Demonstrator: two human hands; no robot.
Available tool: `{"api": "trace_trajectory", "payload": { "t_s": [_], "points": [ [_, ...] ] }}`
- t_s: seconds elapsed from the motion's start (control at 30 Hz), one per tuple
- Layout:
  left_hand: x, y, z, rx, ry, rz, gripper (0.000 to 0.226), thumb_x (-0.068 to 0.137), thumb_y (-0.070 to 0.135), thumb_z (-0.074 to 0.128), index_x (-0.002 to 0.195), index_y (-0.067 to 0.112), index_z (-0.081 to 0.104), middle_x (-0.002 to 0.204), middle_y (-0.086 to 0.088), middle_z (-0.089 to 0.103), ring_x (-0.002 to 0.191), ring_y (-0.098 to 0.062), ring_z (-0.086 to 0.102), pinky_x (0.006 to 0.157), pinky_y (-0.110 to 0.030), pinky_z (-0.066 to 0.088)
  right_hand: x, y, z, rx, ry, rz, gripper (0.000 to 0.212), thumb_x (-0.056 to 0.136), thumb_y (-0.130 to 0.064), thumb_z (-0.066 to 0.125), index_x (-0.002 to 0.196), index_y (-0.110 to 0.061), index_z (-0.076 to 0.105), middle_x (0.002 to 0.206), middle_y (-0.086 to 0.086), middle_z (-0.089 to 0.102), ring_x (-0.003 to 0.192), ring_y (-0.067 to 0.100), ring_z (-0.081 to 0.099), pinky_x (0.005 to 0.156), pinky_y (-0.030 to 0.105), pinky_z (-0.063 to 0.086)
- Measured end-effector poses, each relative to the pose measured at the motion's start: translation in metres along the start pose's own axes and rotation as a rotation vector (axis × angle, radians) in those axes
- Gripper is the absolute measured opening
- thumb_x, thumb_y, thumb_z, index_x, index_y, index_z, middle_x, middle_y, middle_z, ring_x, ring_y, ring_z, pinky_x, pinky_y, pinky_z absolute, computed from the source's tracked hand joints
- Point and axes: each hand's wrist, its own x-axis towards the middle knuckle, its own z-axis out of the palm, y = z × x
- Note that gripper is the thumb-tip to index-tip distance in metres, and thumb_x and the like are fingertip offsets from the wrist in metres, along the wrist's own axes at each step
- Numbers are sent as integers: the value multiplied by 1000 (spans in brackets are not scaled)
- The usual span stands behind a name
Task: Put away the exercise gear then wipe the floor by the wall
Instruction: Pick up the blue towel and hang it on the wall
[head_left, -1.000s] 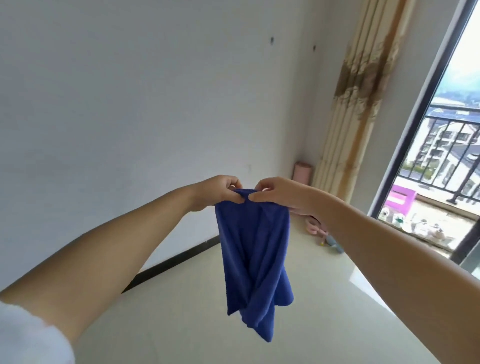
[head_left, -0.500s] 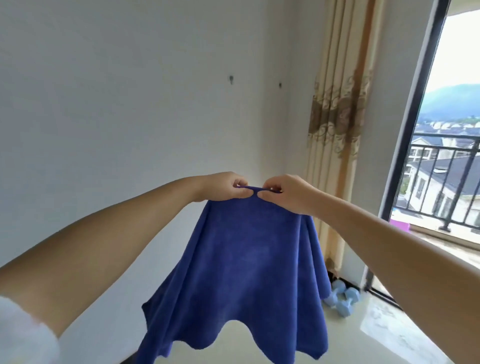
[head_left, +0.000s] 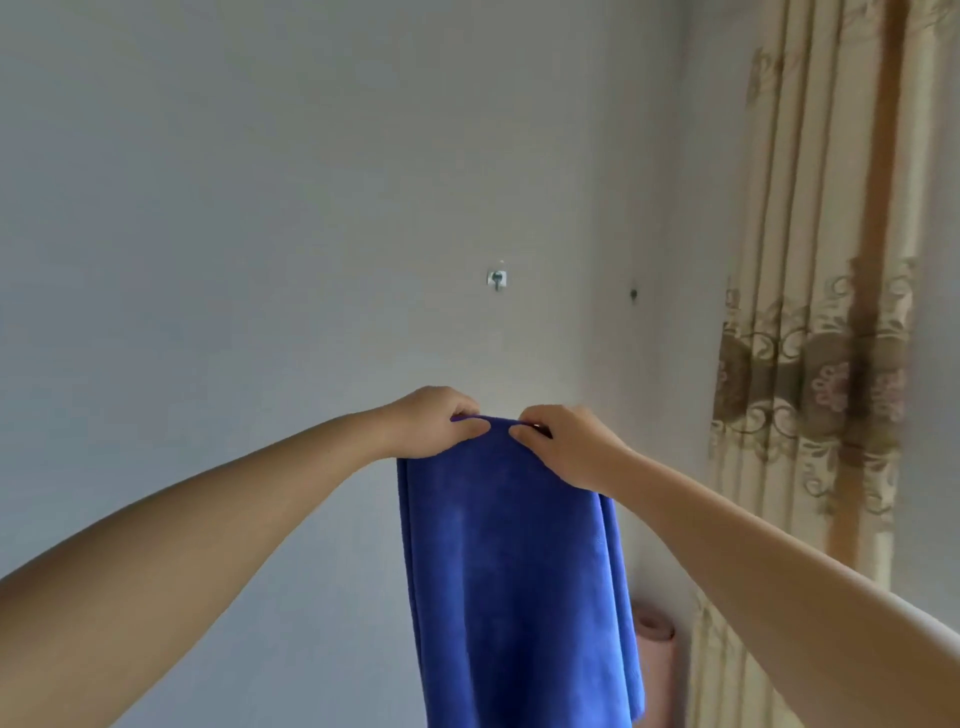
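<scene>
A blue cloth (head_left: 511, 571) hangs straight down in front of me, held up at its top edge. My left hand (head_left: 434, 423) pinches the top edge on the left and my right hand (head_left: 563, 441) pinches it on the right, the two hands close together. A small metal hook (head_left: 497, 279) is fixed to the white wall a little above the hands. A rolled pink exercise mat (head_left: 655, 654) stands upright in the corner, partly hidden behind the cloth.
A second small fixing (head_left: 633, 294) sits on the wall to the right of the hook. A beige patterned curtain (head_left: 821, 338) hangs down the right side. The floor is out of view.
The view has tilted up and moved closer to the wall, so the hook is now larger and just above the hands. The cloth has gone from spread wide to hanging narrow.
</scene>
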Motion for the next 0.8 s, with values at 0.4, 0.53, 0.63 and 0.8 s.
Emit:
{"api": "trace_trajectory", "payload": {
  "t_s": [0.4, 0.53, 0.63, 0.8],
  "points": [
    [277, -82, 18, 247, 181, 19, 35, 97, 39, 45, 77, 12, 54, 71, 2, 52, 68, -17, 47, 65, -32, 37, 253, 167, -2, -85, 110, -62, 32, 94, -40, 50, 72, -19, 61, 72, -4, 58, 70, 16, 53, 63, 31, 41],
    [355, -104, 18, 245, 228, 18, 37, 95, 39, 49, 70, 12, 50, 67, 1, 49, 64, -16, 44, 63, -30, 35, 327, 213, -2, -26, 148, -79, 37, 92, -39, 54, 58, -26, 49, 64, -7, 51, 60, 11, 46, 56, 26, 35],
    [404, -126, 13, 254, 282, -35, 45, 95, 42, 49, 61, 14, 37, 59, 2, 38, 57, -14, 34, 58, -29, 29, 385, 240, 2, -13, 171, -120, 38, 92, -39, 53, 58, -24, 47, 63, -7, 50, 59, 11, 44, 55, 27, 34],
    [460, -146, -1, 286, 420, -79, 41, 97, 36, 46, 65, 13, 37, 61, 1, 33, 59, -16, 32, 58, -28, 27, 477, 263, 0, 10, 254, -252, 44, 92, -41, 53, 57, -18, 42, 59, -3, 45, 57, 17, 42, 54, 29, 31]
  ]
}}
